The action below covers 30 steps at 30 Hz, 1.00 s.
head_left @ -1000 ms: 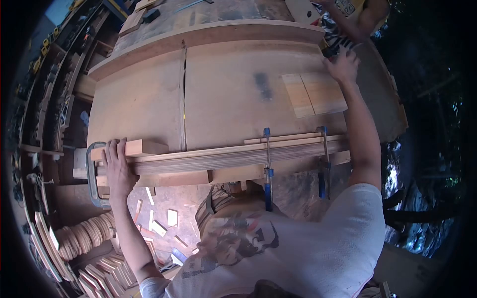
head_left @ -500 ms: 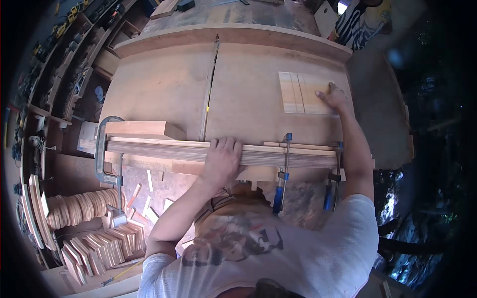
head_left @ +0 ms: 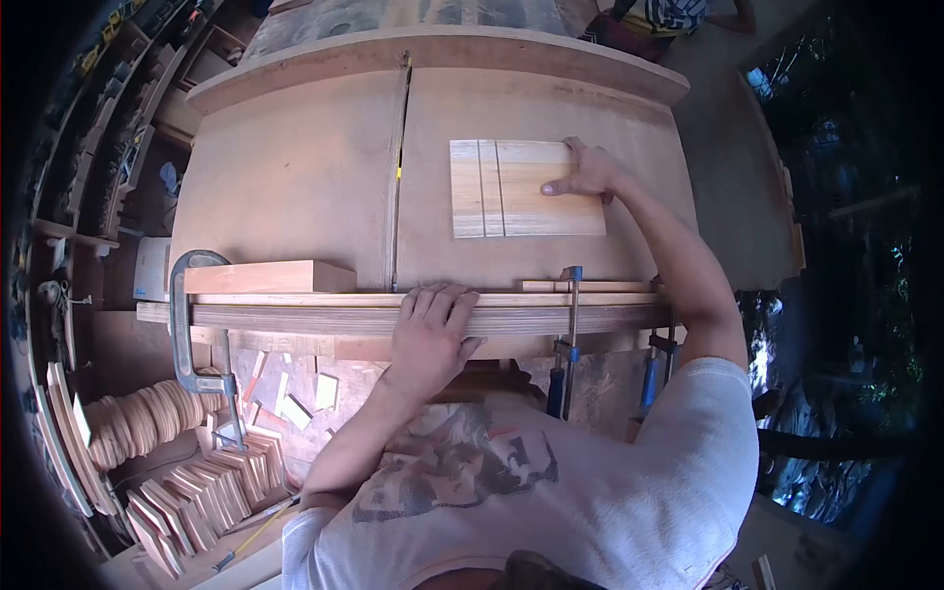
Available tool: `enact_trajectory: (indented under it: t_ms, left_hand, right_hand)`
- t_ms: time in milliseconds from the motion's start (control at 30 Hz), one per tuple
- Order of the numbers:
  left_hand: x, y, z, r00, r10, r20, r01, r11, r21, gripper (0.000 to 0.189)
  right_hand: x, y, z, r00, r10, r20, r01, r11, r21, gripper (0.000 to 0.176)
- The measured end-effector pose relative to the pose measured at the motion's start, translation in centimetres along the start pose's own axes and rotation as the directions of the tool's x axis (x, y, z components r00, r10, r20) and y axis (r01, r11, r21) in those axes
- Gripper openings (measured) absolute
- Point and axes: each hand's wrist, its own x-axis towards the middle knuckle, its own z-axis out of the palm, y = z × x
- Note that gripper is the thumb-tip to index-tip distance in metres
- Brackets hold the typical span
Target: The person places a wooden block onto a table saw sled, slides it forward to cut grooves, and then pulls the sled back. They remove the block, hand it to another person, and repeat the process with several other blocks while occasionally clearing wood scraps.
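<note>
My right hand (head_left: 587, 173) lies flat on the right end of a pale wooden panel (head_left: 511, 192) with two dark lines on it, which rests on the big plywood table (head_left: 295, 187). My left hand (head_left: 429, 334) rests on the stack of long wooden strips (head_left: 295, 313) clamped along the table's near edge, fingers spread over the top. A grey C-clamp (head_left: 187, 324) pins the stack and a wood block (head_left: 265, 277) at the left. Blue bar clamps (head_left: 570, 334) hold its right part.
A slot (head_left: 396, 167) runs front to back through the table. Round wooden discs (head_left: 138, 423) and stacked small boards (head_left: 197, 497) lie on the floor at lower left. Shelves with tools (head_left: 88, 128) line the left side. Another person (head_left: 654, 15) stands beyond the table's far edge.
My right hand has drawn the pale panel leftward, toward the table's middle. My left hand earlier slid from the clamped block at the left to the middle of the strip stack.
</note>
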Motion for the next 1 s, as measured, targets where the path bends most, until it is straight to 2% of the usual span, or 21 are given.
enact_trajectory:
  t_ms: [100,133,233,333,433,533,567,633,667,733,833,867,967,1000]
  left_hand:
    - [-1.5,-1.1,-1.5,0.996,0.014,-0.090,-0.020,0.998,-0.062,0.069]
    - [-2.4,-1.8,-1.7,0.992,-0.018,-0.125,0.000,0.990,-0.140,0.068]
    - [-4.0,-3.6,-5.9,0.984,-0.021,-0.179,0.018,1.000,-0.020,0.059]
    - [-3.2,-6.0,-10.3,0.939,-0.117,-0.324,0.112,0.993,-0.035,0.049]
    - [-1.2,-6.8,-13.8,0.944,-0.249,-0.217,0.233,0.968,-0.097,0.037]
    - [1.6,-8.7,-15.6,0.854,-0.450,-0.261,0.371,0.879,-0.299,0.037]
    - [2.9,-10.1,-15.9,0.860,-0.504,-0.081,0.474,0.846,-0.244,0.040]
    - [5.7,-13.7,-16.2,0.767,-0.580,0.276,0.619,0.781,-0.081,0.047]
    - [6.7,-15.3,-15.7,0.717,-0.541,0.440,0.636,0.766,-0.095,0.052]
    - [8.8,-18.2,-14.3,0.556,-0.411,0.722,0.669,0.737,-0.096,0.061]
    - [11.4,-18.6,-12.9,0.364,-0.433,0.824,0.721,0.691,0.045,0.068]
    - [12.4,-17.8,-12.6,0.223,-0.381,0.898,0.767,0.636,0.080,0.074]
    - [12.1,-19.8,-10.9,0.283,-0.111,0.953,0.683,0.721,-0.119,0.086]
    - [12.1,-19.4,-10.8,0.267,-0.068,0.961,0.728,0.667,-0.155,0.089]
  right_hand:
    - [-0.3,-3.9,2.5,0.997,-0.072,-0.035,0.072,0.997,-0.006,0.125]
    - [-0.7,-5.4,3.3,0.995,-0.095,-0.041,0.095,0.995,-0.003,0.123]
    - [-2.7,-9.7,4.0,0.995,-0.062,0.072,0.057,0.996,0.063,0.117]
    - [-2.0,-10.4,5.5,0.978,-0.188,0.092,0.173,0.973,0.150,0.110]
    - [-1.6,-10.9,5.6,0.973,-0.207,0.103,0.189,0.968,0.167,0.106]
    - [-1.2,-9.9,6.5,0.974,-0.205,0.094,0.181,0.959,0.220,0.105]
    - [-1.2,-9.5,6.7,0.968,-0.232,0.097,0.206,0.952,0.228,0.104]
    - [-1.3,-9.0,6.4,0.958,-0.269,0.100,0.239,0.940,0.245,0.102]
    - [-1.0,-8.3,6.6,0.948,-0.304,0.097,0.278,0.937,0.212,0.103]
    - [-0.1,-7.4,7.0,0.925,-0.371,0.090,0.355,0.923,0.151,0.106]
    - [-0.2,-7.2,6.5,0.916,-0.397,0.053,0.398,0.917,-0.015,0.108]
    - [-0.4,-7.3,5.9,0.918,-0.393,0.060,0.396,0.917,-0.047,0.107]
    - [-1.2,-7.3,5.1,0.925,-0.376,0.057,0.380,0.916,-0.128,0.106]
    - [-1.4,-7.2,5.1,0.928,-0.371,0.044,0.373,0.913,-0.165,0.106]
